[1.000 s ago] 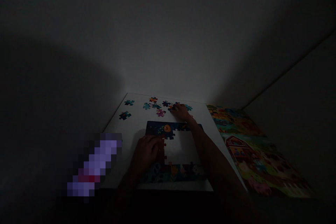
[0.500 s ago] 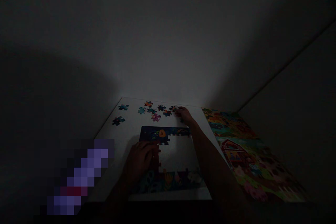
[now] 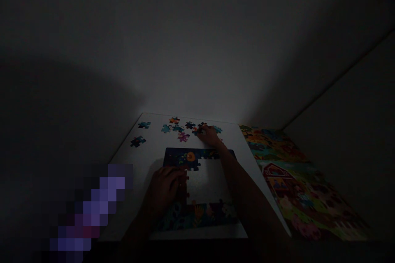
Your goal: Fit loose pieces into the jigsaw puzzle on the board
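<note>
A partly assembled jigsaw puzzle [image 3: 182, 157] with a dark sea picture lies on a white table; its border is joined around a bare middle. My left hand [image 3: 163, 183] rests on the puzzle's left side, fingers stretched out flat over it. Beyond the puzzle's far edge, my right hand [image 3: 210, 136] is among loose pieces, its fingers closed at a dark-and-orange puzzle piece [image 3: 196, 130]. Right beside that hand lies a teal piece [image 3: 217, 130]. Other loose pieces include a pink one [image 3: 183, 137] and an orange one [image 3: 174, 120].
Two more loose pieces, a teal piece [image 3: 144, 125] and a dark piece [image 3: 138, 141], lie at the far left of the white table [image 3: 129, 181]. A colourful farm picture [image 3: 296, 197] is on the right. A wall [image 3: 191, 70] rises behind; the light is dim.
My right hand has moved left across the loose pieces, uncovering a teal piece to its right. My left hand stays on the puzzle.
</note>
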A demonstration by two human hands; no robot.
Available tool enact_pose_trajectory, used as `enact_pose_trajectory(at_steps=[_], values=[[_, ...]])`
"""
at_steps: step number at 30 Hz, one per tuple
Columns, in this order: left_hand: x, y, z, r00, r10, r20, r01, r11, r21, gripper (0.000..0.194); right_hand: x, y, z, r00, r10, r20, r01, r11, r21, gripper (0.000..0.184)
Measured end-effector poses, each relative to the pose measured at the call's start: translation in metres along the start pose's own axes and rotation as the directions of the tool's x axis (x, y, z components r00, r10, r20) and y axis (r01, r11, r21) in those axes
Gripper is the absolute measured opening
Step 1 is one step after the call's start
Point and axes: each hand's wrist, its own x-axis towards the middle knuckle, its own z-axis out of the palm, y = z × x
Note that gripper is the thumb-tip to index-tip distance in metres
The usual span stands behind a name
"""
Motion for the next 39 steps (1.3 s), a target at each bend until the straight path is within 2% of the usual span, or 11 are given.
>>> enact_pose_trajectory(at_steps=[8,15,19,22,26,31,35,39], values=[[0.001,0.005,-0.004,0.997,-0.042,0.061,0.044,0.999,-0.029,0.036,0.005,0.004,-0.005,0.997,-0.007,0.077,0.011,0.999,-0.051,0.026],[-0.001,0.004,-0.001,0.999,-0.037,0.036,0.038,0.999,-0.024,0.034,0.006,0.002,0.0,0.998,0.063,0.028,-0.061,0.996,-0.06,0.031],[0.0,0.006,-0.002,0.999,-0.024,0.035,0.024,1.0,-0.001,0.033,0.005,0.003,0.002,0.998,0.064,-0.01,-0.063,0.993,0.102,0.036],[0.0,0.007,-0.003,0.999,-0.025,0.04,0.024,1.0,0.01,0.034,0.001,0.004,0.003,0.999,0.048,-0.016,-0.042,0.966,0.256,0.039],[0.0,0.008,-0.003,0.999,-0.027,0.039,0.027,1.0,-0.003,0.036,-0.008,0.003,0.001,1.0,0.011,-0.026,0.0,0.926,0.379,0.04],[0.0,0.007,-0.003,0.998,-0.038,0.047,0.039,0.999,-0.015,0.035,-0.025,-0.001,-0.011,0.998,-0.049,0.029,0.031,0.893,0.449,0.025],[0.0,0.007,-0.001,0.998,-0.047,0.05,0.047,0.999,-0.005,0.036,-0.039,-0.006,-0.023,0.997,-0.062,0.054,0.02,0.822,0.569,0.026],[0.0,0.008,-0.002,1.0,-0.019,0.024,0.019,1.0,-0.003,0.035,-0.056,-0.013,-0.029,0.988,-0.078,0.132,-0.026,0.764,0.644,0.026]])
